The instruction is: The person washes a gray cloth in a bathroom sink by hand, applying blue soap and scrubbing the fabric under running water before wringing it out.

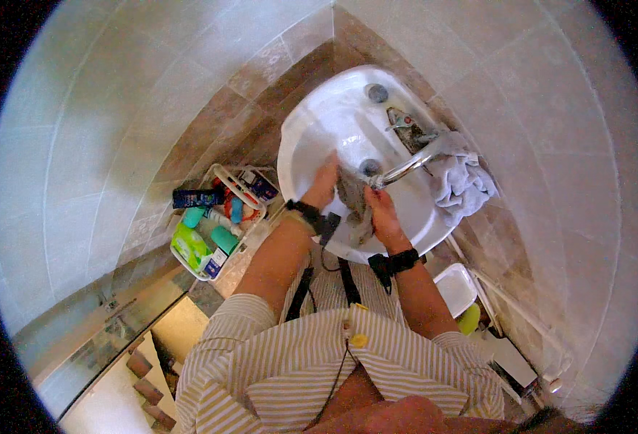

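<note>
— So, where does the wet grey cloth [353,199] sit relative to the white ceramic washbasin [312,123]?

— Inside the bowl, bunched between both hands, just under the tip of the chrome tap spout [406,168] and beside the round metal drain [369,167].

— And the fingers?

— The left hand [324,182] is closed around the cloth's far edge, on the side of the basin away from the tap. The right hand [383,213] grips the near part, fingers curled shut on the fabric, close to the basin's front rim.

— How would you handle it well?

— I'd judge it best to keep the bundle low over the bowl, so drips fall into the basin and not past the rim. Grip firmly with both fists set apart along the cloth, twist them opposite ways, and stay clear of the spout.

— Anything nearby to mind?

— A pale grey towel [460,181] is draped over the basin's tap-side edge. A white wire caddy [218,224] of bottles hangs off the other side, below the rim, so splashes that way are worth avoiding.
</note>
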Motion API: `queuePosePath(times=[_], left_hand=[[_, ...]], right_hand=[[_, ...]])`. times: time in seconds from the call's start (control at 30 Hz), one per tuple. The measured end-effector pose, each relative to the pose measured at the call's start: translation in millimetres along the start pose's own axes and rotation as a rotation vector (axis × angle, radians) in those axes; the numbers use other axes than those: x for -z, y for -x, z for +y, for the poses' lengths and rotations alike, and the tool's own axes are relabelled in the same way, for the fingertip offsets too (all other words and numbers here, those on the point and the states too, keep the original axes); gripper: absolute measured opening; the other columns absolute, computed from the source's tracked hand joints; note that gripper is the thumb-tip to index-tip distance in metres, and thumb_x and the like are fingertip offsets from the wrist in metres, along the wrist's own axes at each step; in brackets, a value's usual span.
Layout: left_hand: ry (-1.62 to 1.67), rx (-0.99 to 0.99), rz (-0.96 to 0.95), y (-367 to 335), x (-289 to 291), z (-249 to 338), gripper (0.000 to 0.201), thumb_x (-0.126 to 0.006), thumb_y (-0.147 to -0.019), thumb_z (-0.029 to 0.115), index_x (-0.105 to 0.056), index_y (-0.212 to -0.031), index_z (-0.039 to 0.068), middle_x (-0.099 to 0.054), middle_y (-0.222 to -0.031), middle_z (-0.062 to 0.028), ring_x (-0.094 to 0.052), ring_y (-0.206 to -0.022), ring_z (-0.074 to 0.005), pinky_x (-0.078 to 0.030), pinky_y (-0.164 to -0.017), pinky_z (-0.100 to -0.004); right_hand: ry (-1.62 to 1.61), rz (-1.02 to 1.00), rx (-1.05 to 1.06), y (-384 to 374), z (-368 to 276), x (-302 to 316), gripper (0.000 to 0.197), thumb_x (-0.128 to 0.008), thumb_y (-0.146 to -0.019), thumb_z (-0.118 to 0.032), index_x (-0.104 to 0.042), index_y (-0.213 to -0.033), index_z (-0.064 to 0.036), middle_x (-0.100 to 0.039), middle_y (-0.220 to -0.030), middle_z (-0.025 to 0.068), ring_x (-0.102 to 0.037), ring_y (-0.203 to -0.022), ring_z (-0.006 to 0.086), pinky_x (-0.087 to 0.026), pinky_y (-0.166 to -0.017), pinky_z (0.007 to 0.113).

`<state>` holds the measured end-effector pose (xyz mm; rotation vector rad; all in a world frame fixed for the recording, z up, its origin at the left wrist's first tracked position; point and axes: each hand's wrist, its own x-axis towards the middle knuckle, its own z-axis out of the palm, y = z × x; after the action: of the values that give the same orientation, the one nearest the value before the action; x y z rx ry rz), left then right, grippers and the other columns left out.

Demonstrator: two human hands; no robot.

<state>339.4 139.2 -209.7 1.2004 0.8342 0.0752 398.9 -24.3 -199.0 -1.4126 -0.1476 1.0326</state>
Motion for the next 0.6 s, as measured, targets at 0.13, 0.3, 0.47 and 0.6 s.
queuePosePath(times=[0.13,0.3,0.47,0.6], left_hand=[[0.948,0.214,0.090,30.5,2.9,35.9,0.043,-0.036,-0.093,0.033,-0.035,-0.128,0.009,-0.048,-0.121,-0.0158,-0.047,-0.108,-0.0253,-0.039,-0.093,-0.0392],[1.244,0.113,-0.048,39.4,-4.7,-10.1,0.038,-0.045,-0.090,0.029,-0.046,-0.119,0.005,-0.050,-0.118,-0.0120,-0.046,-0.111,-0.0221,-0.038,-0.095,-0.0376],[0.710,0.189,-0.218,22.0,-24.7,-35.7,0.038,-0.043,-0.090,0.034,-0.051,-0.108,0.001,-0.057,-0.108,-0.0108,-0.055,-0.097,-0.0226,-0.043,-0.089,-0.0348],[0.992,0.297,-0.202,3.9,-37.0,-9.1,0.034,-0.048,-0.088,0.030,-0.051,-0.107,0.002,-0.057,-0.102,-0.0085,-0.054,-0.095,-0.0212,-0.044,-0.084,-0.0328]], right_hand=[[-0.424,0.099,-0.133,12.0,-27.8,20.4,0.029,-0.050,-0.085,-0.023,-0.049,-0.109,-0.0063,-0.058,-0.096,0.0062,-0.055,-0.088,0.0230,-0.044,-0.076,0.034],[-0.445,0.008,-0.011,-21.2,54.2,51.4,0.029,-0.052,-0.085,-0.021,-0.050,-0.111,-0.0089,-0.059,-0.101,0.0062,-0.057,-0.089,0.0236,-0.046,-0.076,0.034],[-0.750,-0.081,-0.272,15.3,-32.3,-4.8,0.033,-0.048,-0.088,-0.024,-0.048,-0.116,-0.0062,-0.055,-0.111,0.0055,-0.052,-0.101,0.0201,-0.041,-0.089,0.035],[-0.462,0.007,-0.203,10.2,-23.5,-3.4,0.033,-0.046,-0.088,-0.023,-0.046,-0.118,-0.0069,-0.055,-0.110,0.0062,-0.054,-0.097,0.0194,-0.043,-0.085,0.032]])
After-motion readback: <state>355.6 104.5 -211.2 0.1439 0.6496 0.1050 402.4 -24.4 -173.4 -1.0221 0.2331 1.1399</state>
